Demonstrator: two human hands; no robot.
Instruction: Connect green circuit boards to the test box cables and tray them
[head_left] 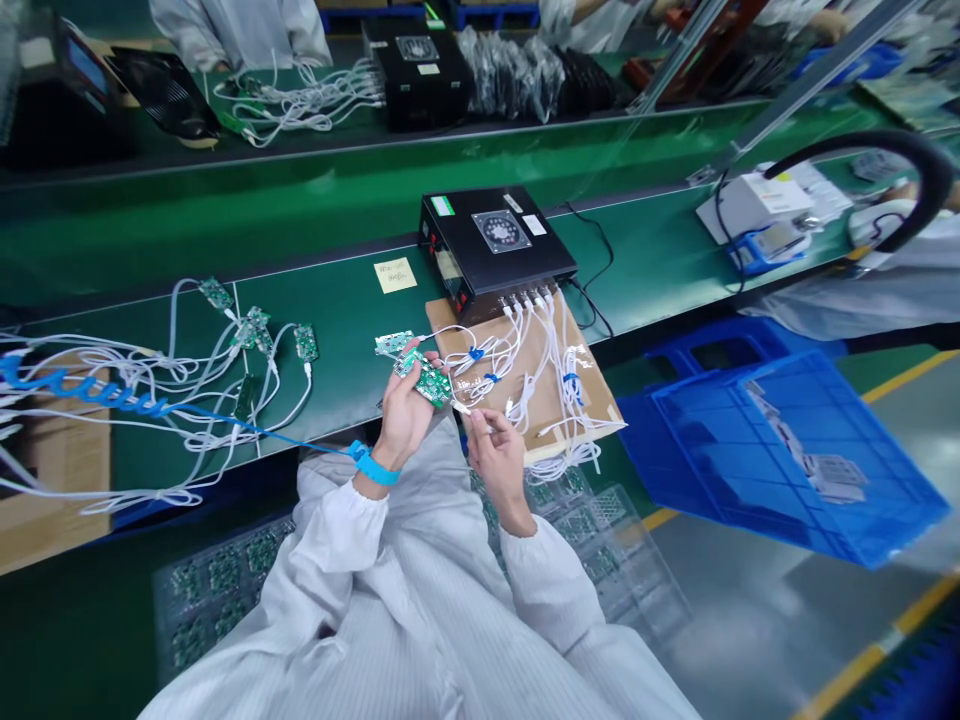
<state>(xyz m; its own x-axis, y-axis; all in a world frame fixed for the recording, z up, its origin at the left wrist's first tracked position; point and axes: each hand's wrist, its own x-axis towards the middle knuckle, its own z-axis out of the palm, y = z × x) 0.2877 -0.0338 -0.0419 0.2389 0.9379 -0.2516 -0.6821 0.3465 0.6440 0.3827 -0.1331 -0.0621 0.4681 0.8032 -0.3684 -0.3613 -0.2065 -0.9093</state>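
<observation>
My left hand (405,415), with a blue strap at its wrist, holds a green circuit board (429,382). Pinched in my right hand (496,455) is a white cable plug (462,407), close to the board's lower right edge; whether they touch is too small to tell. Another green board (393,344) lies on the bench just beyond my left fingers. White cables (525,375) with blue ties run over a cardboard sheet (600,385) to the front of a black box with a fan (499,240).
On the left of the green bench (341,325) lie several boards (305,342) wired to white cables. A blue coiled cord (90,388) leads to my wrist strap. Blue bin (750,450) at right; trays of boards (217,580) below the bench. People's sleeves (240,30) show across.
</observation>
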